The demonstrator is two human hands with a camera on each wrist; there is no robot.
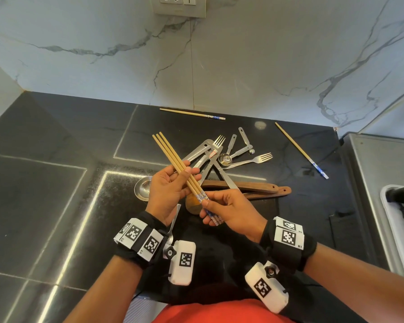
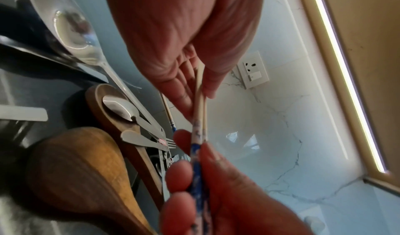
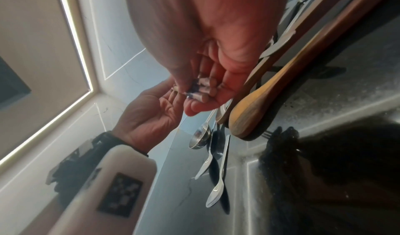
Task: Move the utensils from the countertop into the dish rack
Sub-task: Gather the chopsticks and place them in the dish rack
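A bundle of three wooden chopsticks (image 1: 173, 157) with blue-patterned ends is held above the black countertop (image 1: 56, 183). My left hand (image 1: 188, 173) holds its middle, thumb pressed on top and fingers underneath. My right hand (image 1: 208, 206) grips the blue-patterned ends. The left wrist view shows the chopsticks (image 2: 200, 101) running from my left hand (image 2: 194, 88) down into my right hand (image 2: 194, 178). In the right wrist view the chopstick ends (image 3: 201, 88) sit in my right hand's (image 3: 194, 95) curled fingers. The dish rack (image 1: 401, 217) shows at the right edge.
Beyond my hands lie a pile of metal forks and measuring spoons (image 1: 229, 155) and two wooden spatulas (image 1: 254, 187). One loose chopstick (image 1: 191, 113) lies by the marble wall, another (image 1: 301, 150) to the right. A spoon (image 1: 175, 220) lies under my left wrist.
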